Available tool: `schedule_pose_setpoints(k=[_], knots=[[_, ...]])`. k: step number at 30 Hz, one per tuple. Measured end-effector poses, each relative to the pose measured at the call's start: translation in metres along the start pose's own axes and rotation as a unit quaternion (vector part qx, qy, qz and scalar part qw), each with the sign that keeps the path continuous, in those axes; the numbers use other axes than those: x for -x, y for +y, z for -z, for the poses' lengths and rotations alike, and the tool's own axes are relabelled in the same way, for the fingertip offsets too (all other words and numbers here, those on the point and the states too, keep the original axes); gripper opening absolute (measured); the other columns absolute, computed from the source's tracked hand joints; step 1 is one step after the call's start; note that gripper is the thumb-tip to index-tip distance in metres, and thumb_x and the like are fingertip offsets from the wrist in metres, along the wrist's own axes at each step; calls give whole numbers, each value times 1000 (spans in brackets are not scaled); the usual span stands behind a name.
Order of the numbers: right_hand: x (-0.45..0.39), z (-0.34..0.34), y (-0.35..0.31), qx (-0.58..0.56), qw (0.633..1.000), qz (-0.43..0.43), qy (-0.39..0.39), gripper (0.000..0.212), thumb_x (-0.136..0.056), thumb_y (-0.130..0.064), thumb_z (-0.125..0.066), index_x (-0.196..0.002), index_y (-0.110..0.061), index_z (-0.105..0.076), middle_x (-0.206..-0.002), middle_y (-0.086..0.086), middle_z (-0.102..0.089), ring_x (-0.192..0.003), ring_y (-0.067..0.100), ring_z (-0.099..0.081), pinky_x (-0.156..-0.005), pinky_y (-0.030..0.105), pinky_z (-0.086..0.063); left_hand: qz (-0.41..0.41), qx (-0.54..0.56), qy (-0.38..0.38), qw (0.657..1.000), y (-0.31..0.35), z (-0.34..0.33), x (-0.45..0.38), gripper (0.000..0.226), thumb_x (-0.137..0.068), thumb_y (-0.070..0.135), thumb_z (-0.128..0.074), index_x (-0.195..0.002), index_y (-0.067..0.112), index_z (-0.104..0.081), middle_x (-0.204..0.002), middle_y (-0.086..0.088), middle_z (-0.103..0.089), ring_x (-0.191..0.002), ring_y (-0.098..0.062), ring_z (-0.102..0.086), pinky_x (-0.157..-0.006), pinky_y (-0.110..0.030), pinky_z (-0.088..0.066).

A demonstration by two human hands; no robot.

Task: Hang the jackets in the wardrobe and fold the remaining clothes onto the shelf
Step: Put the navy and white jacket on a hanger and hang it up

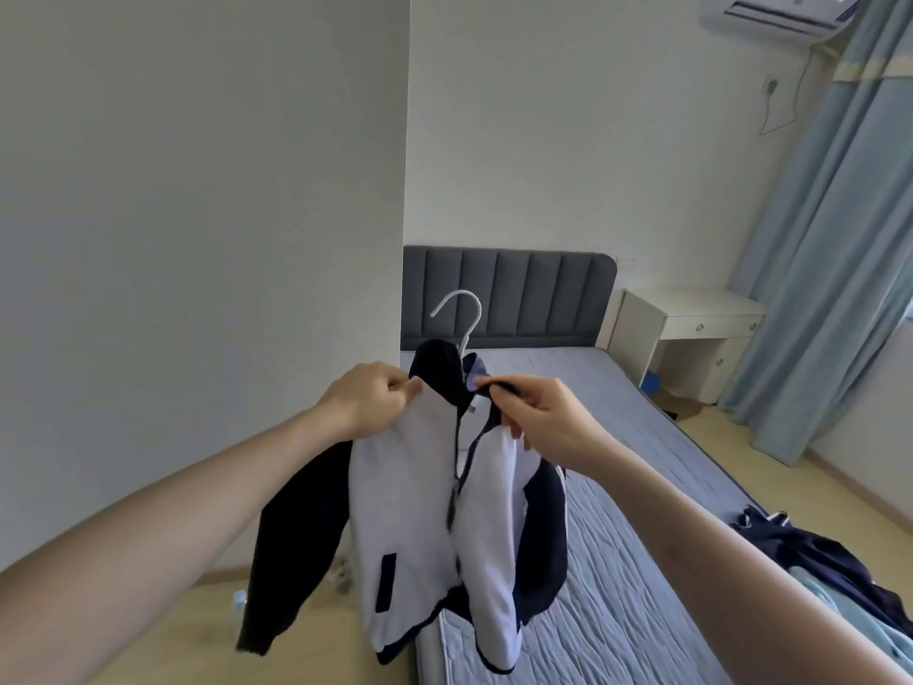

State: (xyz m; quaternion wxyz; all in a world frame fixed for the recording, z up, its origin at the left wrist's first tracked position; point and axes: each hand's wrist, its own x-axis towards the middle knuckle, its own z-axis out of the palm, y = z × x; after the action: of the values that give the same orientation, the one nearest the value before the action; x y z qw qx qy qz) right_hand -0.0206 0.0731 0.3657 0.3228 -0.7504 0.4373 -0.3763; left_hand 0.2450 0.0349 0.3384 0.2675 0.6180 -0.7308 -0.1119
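while both arms reach forward at chest height, a white jacket [420, 491] with dark navy sleeves and collar hangs in the air between them, in front of the near left corner of the bed [612, 536]. left hand [368, 405] has fingers curled, pinching the jacket's white shoulder fabric just left of the collar. right hand [546, 420] pinches the dark collar edge on the right side between thumb and fingertips, other fingers curled below it against the white front panel. a white hanger [462, 313] sits inside the jacket; only its hook shows, sticking up out of the collar, tilted a bit left. jacket front is partly unzipped at the top, a dark zip line runs down the middle, a dark pocket slit on the lower left panel. left sleeve hangs straight down, right sleeve curves down behind the right panel.

bed has a blue-grey quilted cover and a grey padded headboard [509, 296] at the far end. on the near right of the bed lies a pile of clothes [835, 566], dark navy with light blue fabric under it. far right: a cream bedside desk [691, 333] with drawers, blue curtains [840, 249] beside it, air conditioner [785, 12] high on the wall. a plain grey panel [197, 239] fills the left half of the view; cannot tell if it is a wardrobe side or a wall
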Motion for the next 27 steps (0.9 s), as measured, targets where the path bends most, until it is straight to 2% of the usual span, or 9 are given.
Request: schedule_pose_setpoints(k=[3,7,9,11,15,18,21,24,27], knots=[[-2,-2,8,102,994,-33,-13,27,-101,-30,-56,-122,-39,-71,-73,-16,-70,-63,2,-62,-60,16,-46,-4,41,8,999,6,-4,6,49,-86,57,-45,-59,17,-33,-47,6,-33,-52,-17,-34,-56,-36,-27],[5,-5,17,70,996,-43,-39,55,-92,-36,-71,-143,-39,-50,-103,-18,-71,-90,4,-69,-79,21,-54,-10,82,27,996,10,-8,13,49,-88,55,-47,-61,16,-32,-48,6,-31,-49,-13,-30,-56,-36,-26],[14,-11,26,5,999,-33,28,56,-89,-32,-76,-138,-40,-50,-108,-17,-71,-96,3,-70,-81,16,-52,-11,110,39,993,12,-6,15,50,-88,53,-48,-62,15,-30,-49,7,-29,-50,-12,-28,-56,-36,-25],[27,-21,38,-79,987,-25,139,41,-90,-25,-75,-126,-36,-59,-104,-17,-72,-95,4,-69,-79,17,-55,-9,136,50,989,14,-2,17,51,-91,50,-50,-59,16,-27,-50,9,-27,-50,-11,-27,-57,-36,-24],[55,-55,73,-196,915,-122,330,11,-98,-26,-63,-107,-33,-63,-101,-8,-69,-95,15,-68,-74,29,-56,4,185,62,981,16,8,16,55,-100,36,-57,-59,18,-25,-52,10,-25,-51,-11,-25,-56,-34,-21],[65,-79,95,-194,925,-204,256,13,-98,-21,-62,-107,-30,-63,-110,2,-69,-98,19,-67,-81,37,-58,13,221,60,973,23,14,15,54,-101,35,-57,-62,11,-27,-56,5,-25,-53,-13,-25,-57,-35,-20],[60,-90,93,-171,948,-223,148,14,-95,-31,-68,-108,-33,-67,-109,-7,-72,-100,11,-69,-91,40,-59,5,237,51,970,34,15,17,54,-102,35,-56,-63,11,-27,-58,2,-25,-55,-14,-25,-57,-34,-20],[52,-91,86,-195,947,-212,142,19,-92,-37,-72,-111,-35,-68,-105,-11,-73,-90,2,-71,-84,30,-60,-14,239,40,970,48,8,20,55,-102,34,-57,-59,19,-24,-53,9,-25,-50,-10,-25,-50,-23,-21],[58,-83,91,-174,948,-217,156,22,-91,-35,-73,-112,-30,-70,-105,-16,-74,-90,-2,-70,-82,29,-61,-23,246,10,969,64,-12,25,57,-101,35,-58,-56,22,-26,-51,11,-26,-48,-8,-27,-49,-21,-25]])
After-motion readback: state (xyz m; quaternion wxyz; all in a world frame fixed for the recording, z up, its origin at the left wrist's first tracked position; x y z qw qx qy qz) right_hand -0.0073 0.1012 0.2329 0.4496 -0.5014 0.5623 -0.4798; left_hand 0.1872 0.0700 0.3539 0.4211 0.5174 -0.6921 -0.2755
